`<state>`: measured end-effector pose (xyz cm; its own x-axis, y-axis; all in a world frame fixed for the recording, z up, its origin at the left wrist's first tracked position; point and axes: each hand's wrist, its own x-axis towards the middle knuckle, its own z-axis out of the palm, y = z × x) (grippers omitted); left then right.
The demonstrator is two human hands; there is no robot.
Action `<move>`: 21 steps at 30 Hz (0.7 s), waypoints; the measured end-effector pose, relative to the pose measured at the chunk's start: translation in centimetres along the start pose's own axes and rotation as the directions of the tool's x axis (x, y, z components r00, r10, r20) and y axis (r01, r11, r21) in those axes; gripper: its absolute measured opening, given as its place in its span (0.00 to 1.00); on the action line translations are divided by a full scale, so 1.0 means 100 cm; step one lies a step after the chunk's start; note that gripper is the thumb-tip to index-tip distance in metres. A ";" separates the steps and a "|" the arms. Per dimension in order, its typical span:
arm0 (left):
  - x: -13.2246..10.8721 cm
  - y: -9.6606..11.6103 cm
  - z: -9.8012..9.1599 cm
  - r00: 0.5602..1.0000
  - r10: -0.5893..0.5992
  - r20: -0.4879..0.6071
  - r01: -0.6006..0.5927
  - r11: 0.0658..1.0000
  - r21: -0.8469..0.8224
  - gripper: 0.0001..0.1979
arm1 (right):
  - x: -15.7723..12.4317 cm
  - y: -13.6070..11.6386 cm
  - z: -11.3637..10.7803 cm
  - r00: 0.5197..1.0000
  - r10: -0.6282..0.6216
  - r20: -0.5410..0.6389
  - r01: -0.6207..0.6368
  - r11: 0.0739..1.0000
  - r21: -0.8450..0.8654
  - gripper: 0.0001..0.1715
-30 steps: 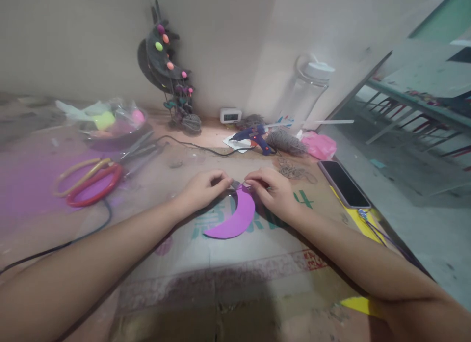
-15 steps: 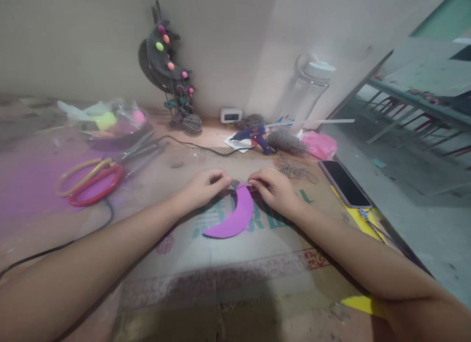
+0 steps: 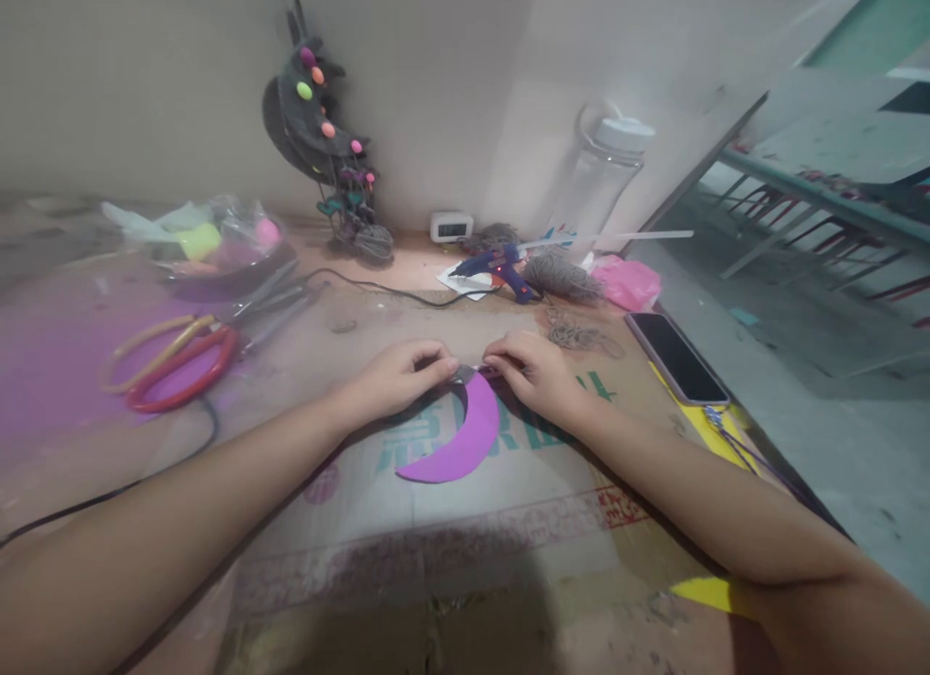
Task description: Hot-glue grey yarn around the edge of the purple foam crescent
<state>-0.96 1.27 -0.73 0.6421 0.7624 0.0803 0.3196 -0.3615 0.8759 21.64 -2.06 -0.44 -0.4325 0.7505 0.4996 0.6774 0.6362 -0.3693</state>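
A purple crescent (image 3: pixel 476 433) hangs or rests over the printed cardboard (image 3: pixel 349 520), its lower tip pointing left. At its upper end is a small grey strip (image 3: pixel 463 374). My left hand (image 3: pixel 411 373) pinches the left end of that grey strip between thumb and finger. On the other side, my right hand (image 3: pixel 529 370) has thumb and finger pressed together at the crescent's upper right edge; what lies between those fingertips is too small to name.
Scissors (image 3: pixel 181 365) lie at the left, near a plastic-wrapped bowl (image 3: pixel 225 278). A glue gun (image 3: pixel 501 268), grey yarn (image 3: pixel 563 273), clock (image 3: pixel 451 228), clear bottle (image 3: pixel 600 181) and decorated grey crescent (image 3: pixel 305 113) are at the back. A phone (image 3: pixel 679 357) lies right.
The view has shifted slightly. The crescent's lower tip sits a little lower and further left, and both hands remain pinched near its upper end.
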 end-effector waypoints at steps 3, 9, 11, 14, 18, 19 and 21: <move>0.000 -0.001 0.000 1.000 -0.001 0.009 0.001 1.000 0.000 0.19 | 0.000 0.000 0.001 1.000 -0.005 -0.003 0.005 1.000 0.004 0.09; 0.000 0.000 0.001 1.000 0.011 0.024 -0.011 1.000 -0.013 0.18 | 0.001 0.001 0.002 1.000 0.005 0.009 -0.005 1.000 0.007 0.10; 0.000 0.001 0.000 1.000 0.018 0.025 -0.018 1.000 -0.004 0.18 | 0.000 0.002 0.002 1.000 0.015 0.013 -0.015 1.000 0.014 0.10; 0.000 0.000 -0.001 0.999 0.024 0.037 -0.024 1.000 0.003 0.18 | 0.000 0.002 0.003 1.000 0.016 0.017 -0.016 1.000 0.025 0.10; 0.000 -0.002 -0.002 0.996 0.040 0.076 -0.042 0.999 0.029 0.19 | 0.000 0.001 0.003 1.000 0.012 0.017 -0.012 0.999 0.037 0.10; 0.000 -0.002 -0.002 0.995 0.046 0.086 -0.050 0.998 0.041 0.19 | 0.000 0.001 0.004 1.000 0.009 0.017 -0.010 0.999 0.040 0.09; 0.001 -0.002 -0.002 0.993 0.055 0.104 -0.061 0.996 0.059 0.19 | 0.000 0.001 0.004 1.000 0.002 0.015 -0.002 0.999 0.046 0.09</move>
<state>-1.14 1.53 -0.76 0.7275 0.6816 0.0785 0.3201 -0.4383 0.8399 21.46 -1.92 -0.81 -0.4403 0.7542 0.4872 0.6503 0.6420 -0.4061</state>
